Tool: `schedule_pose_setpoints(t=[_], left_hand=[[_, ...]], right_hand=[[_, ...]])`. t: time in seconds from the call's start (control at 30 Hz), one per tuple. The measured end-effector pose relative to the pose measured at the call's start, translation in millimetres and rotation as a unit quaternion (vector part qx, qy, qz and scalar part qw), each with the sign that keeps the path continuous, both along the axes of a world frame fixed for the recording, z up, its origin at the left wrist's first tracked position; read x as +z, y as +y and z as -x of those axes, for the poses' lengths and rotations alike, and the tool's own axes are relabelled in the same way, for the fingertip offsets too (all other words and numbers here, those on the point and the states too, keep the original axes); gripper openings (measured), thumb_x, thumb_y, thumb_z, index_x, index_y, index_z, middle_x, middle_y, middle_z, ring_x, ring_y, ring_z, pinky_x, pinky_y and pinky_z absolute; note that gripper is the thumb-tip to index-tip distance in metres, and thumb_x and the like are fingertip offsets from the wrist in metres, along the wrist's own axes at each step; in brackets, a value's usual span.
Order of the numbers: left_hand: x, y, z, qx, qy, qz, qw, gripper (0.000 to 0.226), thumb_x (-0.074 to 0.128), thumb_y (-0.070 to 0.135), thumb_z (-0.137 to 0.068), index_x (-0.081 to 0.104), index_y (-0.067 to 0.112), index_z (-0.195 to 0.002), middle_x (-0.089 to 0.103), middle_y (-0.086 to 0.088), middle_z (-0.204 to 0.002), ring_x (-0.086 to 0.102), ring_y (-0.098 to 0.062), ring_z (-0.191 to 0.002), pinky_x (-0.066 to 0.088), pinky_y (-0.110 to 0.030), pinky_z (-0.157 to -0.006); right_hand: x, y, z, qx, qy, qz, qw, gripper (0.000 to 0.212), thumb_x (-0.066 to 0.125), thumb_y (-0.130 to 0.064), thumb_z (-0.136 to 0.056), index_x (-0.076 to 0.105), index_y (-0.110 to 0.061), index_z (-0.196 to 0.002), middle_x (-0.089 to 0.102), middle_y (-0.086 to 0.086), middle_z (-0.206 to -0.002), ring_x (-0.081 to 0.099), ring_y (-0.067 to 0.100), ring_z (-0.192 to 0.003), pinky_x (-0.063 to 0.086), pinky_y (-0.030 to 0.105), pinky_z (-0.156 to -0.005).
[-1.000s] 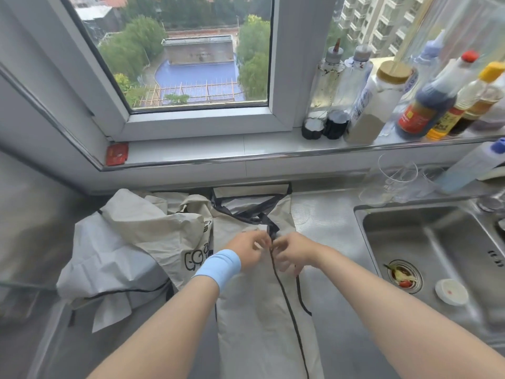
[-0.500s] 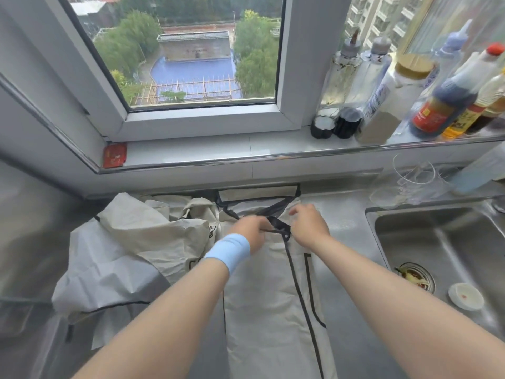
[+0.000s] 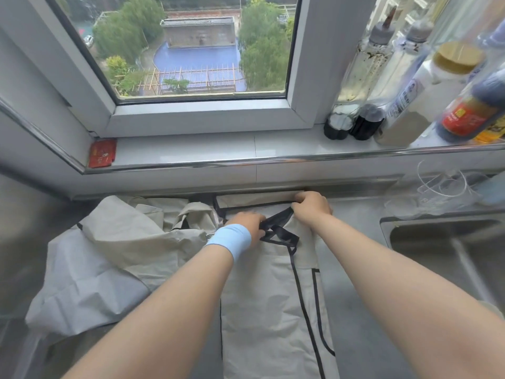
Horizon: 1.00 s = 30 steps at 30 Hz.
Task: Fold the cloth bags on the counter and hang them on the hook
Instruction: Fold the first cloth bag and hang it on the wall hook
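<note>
A beige cloth bag (image 3: pixel 262 305) with black trim lies folded into a long strip on the steel counter (image 3: pixel 358 310), running from the back wall toward me. Its black handles (image 3: pixel 278 228) lie bunched near the far end. My left hand (image 3: pixel 248 222), with a light blue wristband, presses on the bag beside the handles. My right hand (image 3: pixel 311 205) grips the bag's far right corner at the back wall. More crumpled beige bags (image 3: pixel 114 258) are heaped to the left. No hook is in view.
A steel sink (image 3: pixel 448 255) opens to the right, with clear glasses (image 3: pixel 442 187) behind it. Several sauce and oil bottles (image 3: pixel 410 86) crowd the window ledge at right. A small red packet (image 3: pixel 102 153) lies on the ledge's left end.
Both hands slid along the bag toward the back wall. My right hand went from the middle seam to the far right corner; my left followed to the handles.
</note>
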State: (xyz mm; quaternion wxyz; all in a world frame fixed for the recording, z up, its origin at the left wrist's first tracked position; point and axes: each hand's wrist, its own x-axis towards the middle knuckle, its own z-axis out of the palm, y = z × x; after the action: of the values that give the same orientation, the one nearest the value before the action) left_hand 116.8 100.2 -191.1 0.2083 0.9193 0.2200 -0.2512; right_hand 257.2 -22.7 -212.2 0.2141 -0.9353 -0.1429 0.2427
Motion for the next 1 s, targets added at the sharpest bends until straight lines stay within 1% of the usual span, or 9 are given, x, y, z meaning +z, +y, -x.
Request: schedule_pose_setpoints(t=[0.27, 0.37, 0.5, 0.63, 0.7, 0.77, 0.87, 0.93, 1.0], left_hand=[[6.6, -11.1, 5.5, 0.032, 0.059, -0.020, 0.998, 0.030, 0.053, 0.025, -0.094, 0.060, 0.030, -0.123, 0.063, -0.003, -0.120, 0.060, -0.029, -0.109, 0.049, -0.034, -0.091], [12.6, -6.0, 6.7, 0.061, 0.010, -0.018, 0.998, 0.028, 0.047, 0.021, -0.092, 0.069, 0.030, -0.108, 0.068, -0.004, -0.111, 0.062, -0.030, -0.100, 0.051, -0.033, -0.086], [40.5, 0.6, 1.3, 0.187, -0.130, 0.096, 0.969, 0.019, 0.042, 0.017, -0.089, 0.059, 0.022, -0.086, 0.072, -0.004, -0.090, 0.062, -0.025, -0.083, 0.048, -0.030, -0.076], [71.8, 16.4, -2.8, 0.257, -0.230, 0.177, 0.922, 0.012, 0.050, 0.022, -0.089, 0.056, 0.025, -0.080, 0.062, 0.004, -0.069, 0.057, -0.021, -0.067, 0.053, -0.036, -0.078], [85.8, 27.9, 0.0, 0.210, -0.211, 0.131, 0.946, 0.006, 0.062, 0.031, -0.083, 0.060, 0.028, -0.088, 0.064, 0.007, -0.081, 0.057, -0.018, -0.073, 0.051, -0.033, -0.077], [99.8, 39.7, 6.6, 0.112, -0.128, 0.002, 0.985, 0.022, 0.064, 0.033, -0.080, 0.062, 0.030, -0.101, 0.067, 0.007, -0.096, 0.061, -0.020, -0.085, 0.048, -0.029, -0.078], [114.8, 52.6, 14.0, -0.003, -0.019, -0.251, 0.968, 0.024, 0.053, 0.034, -0.088, 0.066, 0.027, -0.107, 0.068, 0.002, -0.107, 0.062, -0.024, -0.100, 0.044, -0.033, -0.085], [122.3, 60.9, 16.8, 0.046, 0.006, -0.305, 0.951, 0.028, 0.049, 0.036, -0.092, 0.067, 0.027, -0.111, 0.066, 0.001, -0.115, 0.059, -0.025, -0.108, 0.045, -0.034, -0.084], [134.1, 69.1, 15.3, 0.163, -0.011, -0.245, 0.956, 0.029, 0.047, 0.036, -0.094, 0.068, 0.023, -0.108, 0.066, -0.002, -0.112, 0.060, -0.027, -0.100, 0.045, -0.032, -0.078]], right_hand=[[-3.3, -18.0, 6.4, 0.030, 0.046, 0.009, 0.998, 0.040, 0.064, -0.014, -0.081, 0.066, -0.028, -0.119, 0.061, 0.000, -0.131, 0.053, 0.026, -0.122, 0.044, 0.034, -0.101], [4.0, -23.8, 15.5, 0.112, -0.058, 0.035, 0.991, 0.041, 0.058, -0.012, -0.080, 0.064, -0.031, -0.116, 0.056, 0.004, -0.125, 0.046, 0.029, -0.120, 0.040, 0.035, -0.098], [18.3, -18.6, 26.6, 0.210, -0.062, -0.006, 0.976, 0.049, 0.057, -0.014, -0.079, 0.060, -0.031, -0.125, 0.050, 0.004, -0.122, 0.046, 0.027, -0.117, 0.043, 0.036, -0.094], [44.8, -3.3, 25.1, 0.145, -0.093, -0.052, 0.984, 0.024, 0.049, -0.032, -0.096, 0.069, -0.025, -0.108, 0.049, 0.005, -0.110, 0.055, 0.031, -0.102, 0.041, 0.033, -0.075], [63.3, 1.1, 20.2, 0.098, -0.119, -0.061, 0.986, 0.028, 0.043, -0.027, -0.097, 0.071, -0.022, -0.098, 0.054, 0.008, -0.108, 0.056, 0.031, -0.093, 0.038, 0.032, -0.069], [81.1, 3.7, 15.8, 0.059, -0.135, -0.072, 0.986, 0.029, 0.040, -0.023, -0.095, 0.062, -0.018, -0.078, 0.060, 0.008, -0.098, 0.055, 0.031, -0.085, 0.034, 0.032, -0.062], [97.4, 6.8, 8.1, 0.004, -0.113, -0.097, 0.989, 0.026, 0.040, -0.020, -0.094, 0.066, -0.015, -0.092, 0.066, 0.010, -0.106, 0.056, 0.033, -0.092, 0.038, 0.033, -0.067], [103.3, 8.1, 5.0, -0.019, -0.086, -0.111, 0.990, 0.028, 0.042, -0.019, -0.093, 0.068, -0.013, -0.102, 0.067, 0.009, -0.109, 0.059, 0.034, -0.101, 0.044, 0.036, -0.074], [105.7, 8.5, 3.7, -0.024, -0.077, -0.104, 0.991, 0.024, 0.044, -0.017, -0.090, 0.067, -0.010, -0.088, 0.069, 0.009, -0.094, 0.061, 0.033, -0.091, 0.049, 0.036, -0.071]])
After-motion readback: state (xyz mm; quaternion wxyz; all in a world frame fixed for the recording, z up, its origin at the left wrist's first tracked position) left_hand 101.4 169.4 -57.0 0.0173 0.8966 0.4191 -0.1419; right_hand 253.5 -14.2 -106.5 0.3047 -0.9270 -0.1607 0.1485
